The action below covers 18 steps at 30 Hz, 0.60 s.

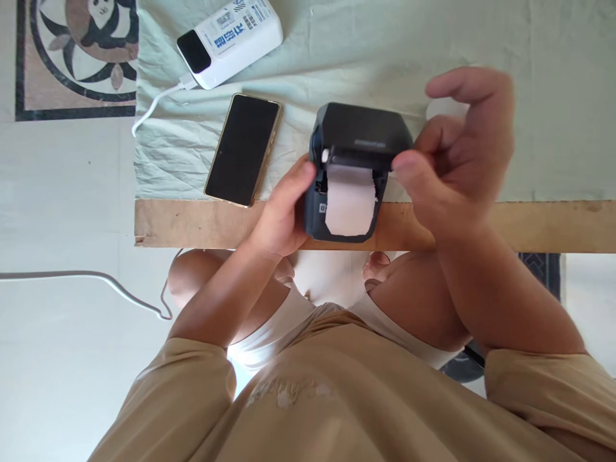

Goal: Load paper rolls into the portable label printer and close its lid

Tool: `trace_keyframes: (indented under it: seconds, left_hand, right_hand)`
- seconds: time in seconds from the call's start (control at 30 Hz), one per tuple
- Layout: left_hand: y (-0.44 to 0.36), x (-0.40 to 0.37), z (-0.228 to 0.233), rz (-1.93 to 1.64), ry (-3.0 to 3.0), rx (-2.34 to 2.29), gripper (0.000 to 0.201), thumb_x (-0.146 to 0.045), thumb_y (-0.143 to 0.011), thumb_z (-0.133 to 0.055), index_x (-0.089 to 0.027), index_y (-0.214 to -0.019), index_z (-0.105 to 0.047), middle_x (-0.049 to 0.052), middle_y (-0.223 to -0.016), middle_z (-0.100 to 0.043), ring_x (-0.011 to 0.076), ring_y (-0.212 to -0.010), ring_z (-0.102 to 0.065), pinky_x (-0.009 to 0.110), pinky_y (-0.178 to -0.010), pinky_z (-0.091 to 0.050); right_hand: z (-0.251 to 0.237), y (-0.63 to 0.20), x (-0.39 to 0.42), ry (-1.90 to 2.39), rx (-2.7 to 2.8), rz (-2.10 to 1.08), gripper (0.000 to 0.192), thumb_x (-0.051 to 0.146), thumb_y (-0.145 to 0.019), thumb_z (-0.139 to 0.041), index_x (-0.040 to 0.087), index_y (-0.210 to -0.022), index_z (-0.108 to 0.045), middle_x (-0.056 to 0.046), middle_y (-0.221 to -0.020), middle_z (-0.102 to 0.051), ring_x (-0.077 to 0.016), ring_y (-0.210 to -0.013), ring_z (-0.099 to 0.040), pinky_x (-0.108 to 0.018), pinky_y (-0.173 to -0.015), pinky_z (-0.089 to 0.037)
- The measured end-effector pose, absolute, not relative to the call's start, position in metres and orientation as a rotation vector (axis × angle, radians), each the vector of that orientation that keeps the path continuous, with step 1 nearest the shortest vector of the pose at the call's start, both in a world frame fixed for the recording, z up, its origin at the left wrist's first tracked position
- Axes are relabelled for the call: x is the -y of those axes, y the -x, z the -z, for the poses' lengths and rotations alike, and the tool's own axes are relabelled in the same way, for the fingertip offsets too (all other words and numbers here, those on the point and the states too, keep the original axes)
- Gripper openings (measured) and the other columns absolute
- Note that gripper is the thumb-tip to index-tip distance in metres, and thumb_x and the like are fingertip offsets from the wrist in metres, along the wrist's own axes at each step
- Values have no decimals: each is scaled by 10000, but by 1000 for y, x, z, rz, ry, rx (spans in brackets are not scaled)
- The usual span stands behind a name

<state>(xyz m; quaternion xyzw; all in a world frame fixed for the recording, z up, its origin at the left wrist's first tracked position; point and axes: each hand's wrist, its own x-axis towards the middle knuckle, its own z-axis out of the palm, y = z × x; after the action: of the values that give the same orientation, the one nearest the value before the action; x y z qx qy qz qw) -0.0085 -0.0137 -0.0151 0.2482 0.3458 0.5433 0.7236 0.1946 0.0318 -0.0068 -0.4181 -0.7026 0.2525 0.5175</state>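
Head view: you look down over your own chest and knees at a table edge (529, 224) covered with a pale green cloth (481, 38).
Printer: a small dark printer (359, 135) sits at the near edge of the table, between your two hands, partly on the cloth and partly over the bare wooden strip.
Paper: a white strip of paper (350, 200) hangs out of the printer's front slot toward you; its lower end is cut to a rounded shape.
Left hand: your left hand (283, 208) grips the printer's left side, thumb on the upper corner beside the slot, fingers curled under and out of sight.
Right hand: your right hand (457, 160) is at the printer's right side, thumb tip touching the upper right corner; the other fingers are loosely curled above and hold nothing. It is blurred.
Phone: a black phone (243, 149) with a gold rim lies screen up on the cloth, just left of the printer, screen dark.
Power bank: a white power bank (231, 40) lies beyond the phone, with a dark display at one end and blue characters on its face that you cannot read from here; a white cable (154, 106) is plugged into it and runs off the table's left edge.
Printer lettering: a faint line of text on the lid and a small label by the slot, both too small to read.
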Motion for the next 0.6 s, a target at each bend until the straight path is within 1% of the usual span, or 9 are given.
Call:
trace_keyframes:
  seconds: [0.03, 0.1, 0.2, 0.27, 0.33, 0.37, 0.43, 0.5, 0.6]
  left_hand:
    - [10, 15, 18, -1191, -582, -755, 287, -535, -1080, -772, -256, -1129, -818, 71, -1319, -881, 379, -1632, -649, 509, -1268, -644]
    - [12, 16, 23, -1191, -634, -764, 244, -480, -1071, -812, -257, -1167, -831, 56, -1319, -875, 366, -1596, -686, 456, -1166, -693]
    - [13, 17, 23, -1197, -661, -767, 253, -493, -1092, -783, -259, -1170, -841, 58, -1297, -876, 359, -1521, -741, 375, -975, -718]
    - [12, 17, 21, -1185, -667, -779, 264, -508, -1090, -788, -262, -1171, -838, 60, -1259, -879, 363, -1470, -768, 386, -980, -711]
    - [10, 17, 17, -1166, -684, -796, 329, -563, -1034, -858, -262, -1166, -835, 62, -1193, -878, 376, -1384, -804, 416, -1002, -706]
    - [10, 17, 16, -1157, -694, -809, 370, -589, -1008, -886, -267, -1182, -836, 62, -1170, -874, 374, -1331, -820, 416, -983, -702]
    - [10, 18, 15, -1138, -718, -835, 436, -626, -975, -916, -281, -1231, -838, 54, -1120, -856, 338, -1197, -845, 382, -885, -679]
    - [12, 19, 15, -1112, -738, -866, 485, -644, -963, -930, -283, -1274, -839, 45, -1064, -826, 294, -1070, -846, 349, -812, -646]
    - [17, 19, 17, -1061, -768, -886, 594, -677, -898, -977, -248, -1283, -836, 55, -1037, -817, 281, -985, -837, 337, -765, -629]
  right_hand:
    - [2, -192, -31, 1015, 1613, -609, 497, 814, -1010, -762, 350, -1142, -642, 8, -1047, -618, -119, -605, -487, -340, -527, -438]
    - [-4, -188, -31, 1034, 1498, -657, 526, 801, -1018, -766, 324, -982, -548, 13, -996, -604, -136, -579, -549, -359, -513, -483]
    - [-4, -187, -32, 1059, 1487, -664, 549, 801, -1009, -765, 319, -930, -515, 1, -907, -644, -188, -617, -618, -381, -536, -511]
    - [-1, -191, -32, 1065, 1654, -584, 361, 601, -1050, -761, 313, -925, -582, 7, -905, -730, -178, -609, -604, -377, -558, -480]
    - [0, -195, -29, 1052, 1894, -459, 78, 372, -1010, -740, 317, -974, -698, 14, -918, -792, -190, -652, -649, -390, -613, -474]
    - [0, -197, -27, 1057, 2007, -407, 39, 306, -980, -734, 317, -1014, -749, 5, -966, -825, -211, -714, -696, -401, -646, -478]
    - [-3, -201, -23, 1099, 2175, -338, 128, 277, -971, -730, 308, -1074, -799, -22, -1085, -864, -251, -829, -748, -404, -670, -453]
    - [-8, -204, -21, 1147, 2272, -318, 96, 310, -997, -715, 309, -1058, -789, -19, -1055, -854, -236, -781, -700, -378, -634, -360]
    - [-14, -207, -20, 1185, 2338, -411, 76, 354, -967, -732, 316, -1033, -744, 18, -794, -741, -170, -591, -513, -343, -582, -239]
